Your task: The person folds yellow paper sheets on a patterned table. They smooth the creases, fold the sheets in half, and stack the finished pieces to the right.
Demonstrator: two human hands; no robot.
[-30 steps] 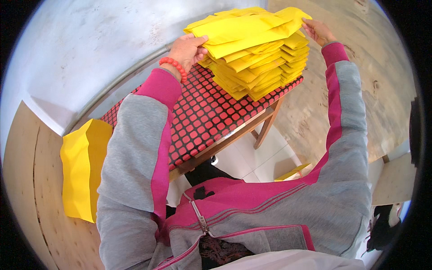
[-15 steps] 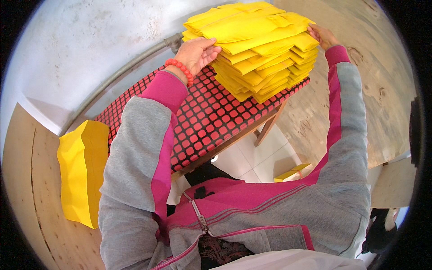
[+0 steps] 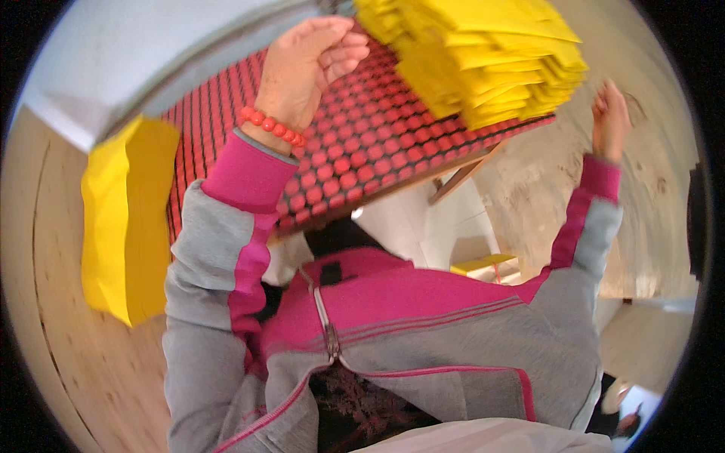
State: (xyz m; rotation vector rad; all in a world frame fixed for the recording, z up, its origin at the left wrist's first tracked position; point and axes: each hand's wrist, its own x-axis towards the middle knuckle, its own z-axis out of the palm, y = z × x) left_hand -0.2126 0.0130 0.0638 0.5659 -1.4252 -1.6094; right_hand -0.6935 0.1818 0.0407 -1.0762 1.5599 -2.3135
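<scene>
A tall pile of folded yellow paper bags [image 3: 498, 60] stands on the far right part of a bench covered in red-and-black checked cloth [image 3: 355, 136]. My left hand [image 3: 310, 64], wearing a red bead bracelet, hovers over the cloth left of the pile. Its fingers are curled in, and nothing shows in them. Out to the right of the pile, apart from it, is my right hand [image 3: 610, 113]. Its fingers look bent into a loose fist, with no object visible, though motion blurs it. The top of the pile is cut off by the frame's edge.
A single large yellow bag or sheet [image 3: 124, 226] stands at the bench's left end, by a wooden board [image 3: 60, 302]. Another wooden board [image 3: 544, 226] lies to the right. Below, a yellow-topped box [image 3: 487, 268] rests on the tiled floor. A grey pipe [image 3: 181, 68] runs behind the bench.
Both hands have come away from the pile, the right one moving right and down. The view has shifted, so the pile now sits higher and farther right.
</scene>
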